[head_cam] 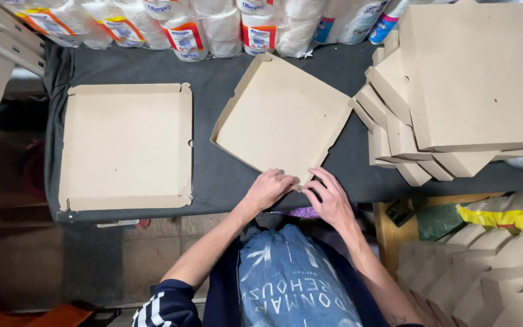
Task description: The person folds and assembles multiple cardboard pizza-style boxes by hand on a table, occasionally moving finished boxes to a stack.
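A flat brown cardboard box blank (282, 115) lies turned at an angle on the dark table (213, 72), two of its side walls folded up. My left hand (269, 188) and my right hand (328, 197) press together on its near corner at the table's front edge, fingers bent over the cardboard flap. A folded-up square cardboard tray (125, 145) rests to the left of my hands.
A stack of flat cardboard blanks (449, 91) fans out at the right. Wrapped paper rolls (213, 24) line the back of the table. More cardboard pieces (485, 272) and a yellow bag (509, 215) sit lower right.
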